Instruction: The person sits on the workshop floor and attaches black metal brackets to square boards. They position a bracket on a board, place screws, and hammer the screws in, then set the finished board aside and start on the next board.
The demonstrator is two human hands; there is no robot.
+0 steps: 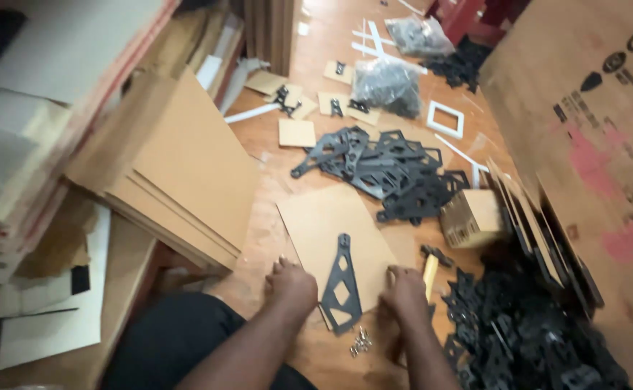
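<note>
A dark triangular cut-out bracket lies on a tan board sheet on the wooden floor. My left hand rests with curled fingers on the sheet's near left corner, just left of the bracket. My right hand sits at the sheet's near right edge, fingers curled down; whether it holds anything small is hidden. A small heap of silver screws lies between my forearms. A pale wooden handle pokes out beside my right hand.
A pile of dark brackets lies beyond the sheet, another heap at the right. A small cardboard box, stacked brown boards, bagged parts, a white frame and a large carton surround the spot.
</note>
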